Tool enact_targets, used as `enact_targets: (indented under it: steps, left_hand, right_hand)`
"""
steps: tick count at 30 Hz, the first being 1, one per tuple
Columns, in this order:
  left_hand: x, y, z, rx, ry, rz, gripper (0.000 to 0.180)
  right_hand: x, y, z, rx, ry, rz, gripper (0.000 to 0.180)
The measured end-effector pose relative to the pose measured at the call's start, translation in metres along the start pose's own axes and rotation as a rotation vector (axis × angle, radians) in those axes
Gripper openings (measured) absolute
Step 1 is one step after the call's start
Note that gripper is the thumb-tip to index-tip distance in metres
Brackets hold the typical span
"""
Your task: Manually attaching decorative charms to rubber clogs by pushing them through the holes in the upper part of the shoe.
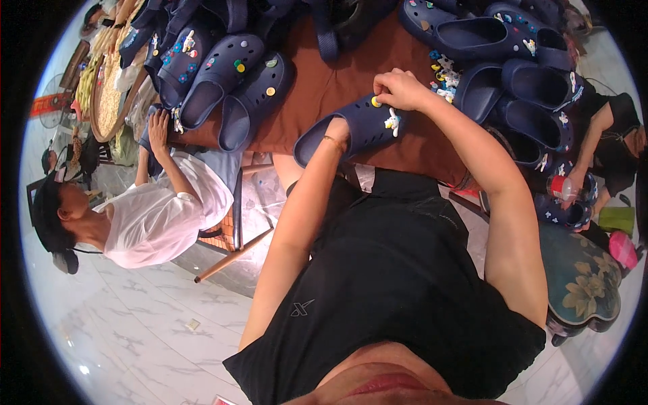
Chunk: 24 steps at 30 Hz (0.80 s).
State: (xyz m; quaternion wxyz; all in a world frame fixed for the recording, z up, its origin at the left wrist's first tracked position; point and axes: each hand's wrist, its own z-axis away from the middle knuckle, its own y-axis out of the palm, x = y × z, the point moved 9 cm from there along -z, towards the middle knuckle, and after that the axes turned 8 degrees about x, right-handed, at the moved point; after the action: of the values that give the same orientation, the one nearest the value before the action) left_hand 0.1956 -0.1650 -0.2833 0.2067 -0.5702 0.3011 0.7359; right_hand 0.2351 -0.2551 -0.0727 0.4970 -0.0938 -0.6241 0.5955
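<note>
A navy blue foam clog [362, 120] lies on the brown cloth in front of me, its toe pointing right. My left hand [339, 129] reaches into its foot opening; the fingers are hidden inside. With bent fingers pressed together, my right hand [403, 91] pinches a small round yellow shoe charm [376, 102] against the upper near the toe. Close beside that charm, a white cartoon-figure charm [392, 121] sits on the toe. A loose pile of small white and coloured charms [445, 75] lies just beyond my right wrist.
More navy clogs with charms stand to the left [253, 101] and to the right [479, 91] on the brown cloth [314, 81]. A person in a white shirt [162, 219] sits at the left with a hand on a clog. Another person's arm [594, 138] holds a red-labelled bottle [560, 187] at the right.
</note>
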Motion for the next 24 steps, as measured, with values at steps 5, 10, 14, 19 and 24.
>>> enact_targets:
  steps: [5, 10, 14, 19, 24]
  left_hand:
    - [-0.015, 0.008, 0.009, 0.058, 0.047, -0.074, 0.038]
    - [-0.095, 0.043, 0.013, -0.064, -0.159, 0.0, 0.031]
    - [-0.06, 0.03, 0.002, 0.13, 0.023, -1.002, 0.031]
    - [-0.054, 0.028, 0.024, -0.046, 0.137, -0.194, 0.028]
    - [-0.111, 0.049, 0.056, -0.328, -0.326, 0.333, 0.029]
  right_hand:
    - [0.003, 0.018, -0.018, 0.214, 0.122, 0.06, 0.016]
    - [-0.004, 0.002, 0.003, 0.162, 0.288, 0.079, 0.014]
    - [0.018, 0.0, -0.001, -0.03, 0.199, 0.101, 0.015]
    - [-0.033, -0.02, 0.037, -0.468, 0.215, -0.139, 0.012]
    - [-0.111, -0.037, 0.043, -0.379, 0.724, 0.428, 0.014]
